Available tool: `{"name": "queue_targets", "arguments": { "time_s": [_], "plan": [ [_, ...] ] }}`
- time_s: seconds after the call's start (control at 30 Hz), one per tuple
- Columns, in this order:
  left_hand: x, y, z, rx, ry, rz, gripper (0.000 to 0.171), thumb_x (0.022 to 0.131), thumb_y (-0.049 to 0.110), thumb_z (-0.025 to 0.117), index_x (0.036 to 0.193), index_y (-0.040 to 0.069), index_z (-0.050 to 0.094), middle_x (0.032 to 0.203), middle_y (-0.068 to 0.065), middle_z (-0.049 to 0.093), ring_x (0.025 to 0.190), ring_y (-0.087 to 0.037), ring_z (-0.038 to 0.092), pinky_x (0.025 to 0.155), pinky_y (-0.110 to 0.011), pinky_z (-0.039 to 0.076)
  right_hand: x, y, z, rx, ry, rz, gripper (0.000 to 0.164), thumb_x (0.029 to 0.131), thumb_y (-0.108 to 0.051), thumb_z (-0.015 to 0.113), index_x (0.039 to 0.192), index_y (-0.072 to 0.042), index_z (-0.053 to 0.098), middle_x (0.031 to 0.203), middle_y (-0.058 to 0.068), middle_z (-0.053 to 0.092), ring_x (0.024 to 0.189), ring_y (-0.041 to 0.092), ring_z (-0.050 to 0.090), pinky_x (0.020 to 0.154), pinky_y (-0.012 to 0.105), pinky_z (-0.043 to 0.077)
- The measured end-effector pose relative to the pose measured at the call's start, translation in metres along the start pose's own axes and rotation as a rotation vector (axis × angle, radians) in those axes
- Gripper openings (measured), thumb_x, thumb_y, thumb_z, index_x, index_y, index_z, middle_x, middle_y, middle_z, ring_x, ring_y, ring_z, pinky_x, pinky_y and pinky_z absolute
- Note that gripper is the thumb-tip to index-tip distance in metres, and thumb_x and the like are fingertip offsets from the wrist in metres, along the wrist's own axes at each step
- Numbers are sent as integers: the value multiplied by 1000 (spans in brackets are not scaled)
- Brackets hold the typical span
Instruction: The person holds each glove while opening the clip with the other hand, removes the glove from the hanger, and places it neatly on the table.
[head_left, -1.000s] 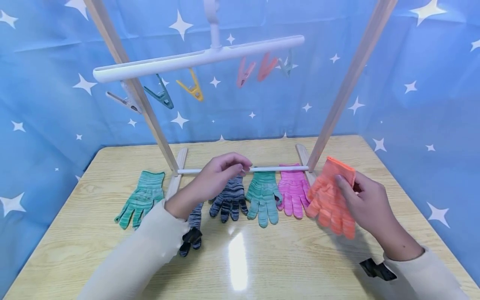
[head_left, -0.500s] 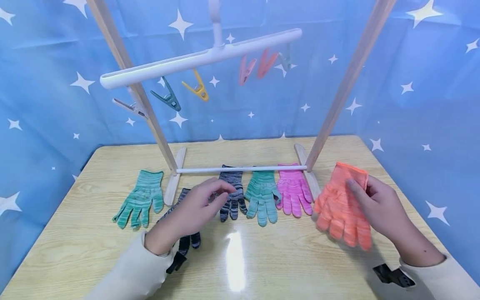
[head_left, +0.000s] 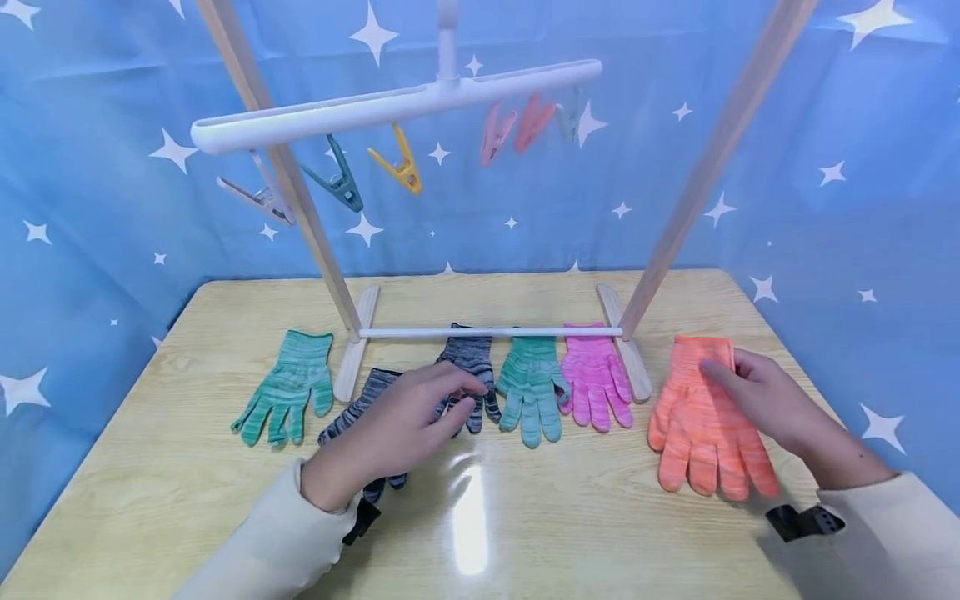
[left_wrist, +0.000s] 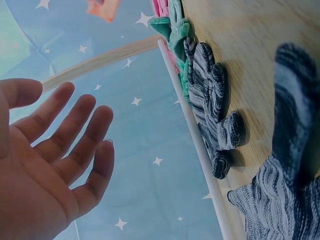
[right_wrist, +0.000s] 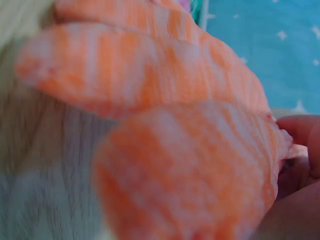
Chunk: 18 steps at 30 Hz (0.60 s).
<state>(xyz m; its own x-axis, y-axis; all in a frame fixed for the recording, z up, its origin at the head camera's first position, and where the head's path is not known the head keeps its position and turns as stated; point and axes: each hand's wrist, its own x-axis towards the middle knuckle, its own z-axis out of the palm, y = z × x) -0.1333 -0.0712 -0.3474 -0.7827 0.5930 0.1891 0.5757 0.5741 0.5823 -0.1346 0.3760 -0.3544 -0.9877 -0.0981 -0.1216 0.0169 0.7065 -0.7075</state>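
On the right of the head view, my right hand (head_left: 772, 404) pinches an orange glove (head_left: 708, 425) near its cuff, thumb on top; the glove's fingers point toward me at the table's right side. The right wrist view shows its orange fingers (right_wrist: 190, 170) up close. My left hand (head_left: 408, 417) hovers over the table with relaxed fingers and holds nothing; the left wrist view shows its palm (left_wrist: 45, 185). Beneath it lies a dark grey striped glove (head_left: 367, 400), partly hidden. Another dark striped glove (head_left: 468, 354) lies just beyond the hand, its middle partly covered.
A green glove (head_left: 291, 383) lies at left; a second green glove (head_left: 531, 387) and a pink glove (head_left: 595, 379) lie by the rack's white lower bar (head_left: 420, 332). Overhead hangs a white hanger (head_left: 397, 104) with several clips, including a yellow clip (head_left: 401, 162), between wooden posts (head_left: 708, 175).
My right hand has carried the orange glove rightward and lowered it toward the table. My left hand has drawn back toward me from the bar, still holding nothing.
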Motion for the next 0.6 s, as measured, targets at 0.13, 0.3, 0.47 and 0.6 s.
{"name": "queue_targets", "arguments": {
  "time_s": [0.13, 0.3, 0.47, 0.6],
  "plan": [
    [0, 0, 0, 18, 2, 18, 25, 104, 27, 54, 127, 25, 65, 122, 13, 65, 91, 1, 60, 83, -28, 52, 16, 13, -4, -32, -74, 17, 50, 109, -35, 37, 133, 5, 54, 112, 17, 67, 90, -8, 56, 73, 25, 51],
    [1, -1, 3, 61, 3, 29, 25, 102, 26, 58, 125, 25, 67, 121, 12, 68, 105, -5, 64, 95, -35, 52, 34, 24, -4, -88, -79, 28, 46, 109, -33, 38, 121, 6, 59, 97, 18, 65, 81, -3, 55, 69, 25, 47],
    [2, -1, 8, 110, -32, 29, 28, 102, 31, 56, 127, 23, 66, 129, 7, 67, 122, -16, 61, 105, -51, 42, 46, 28, -1, -133, -61, 52, 43, 108, -35, 43, 119, 4, 59, 81, 8, 60, 66, 12, 53, 60, 30, 42],
    [2, 0, 9, 118, -59, 8, 31, 102, 35, 56, 129, 23, 65, 131, 6, 65, 125, -18, 60, 104, -52, 41, 51, 31, 3, -169, -72, 87, 39, 106, -32, 49, 124, 2, 56, 87, 12, 63, 66, 14, 52, 59, 31, 43]
  ]
}}
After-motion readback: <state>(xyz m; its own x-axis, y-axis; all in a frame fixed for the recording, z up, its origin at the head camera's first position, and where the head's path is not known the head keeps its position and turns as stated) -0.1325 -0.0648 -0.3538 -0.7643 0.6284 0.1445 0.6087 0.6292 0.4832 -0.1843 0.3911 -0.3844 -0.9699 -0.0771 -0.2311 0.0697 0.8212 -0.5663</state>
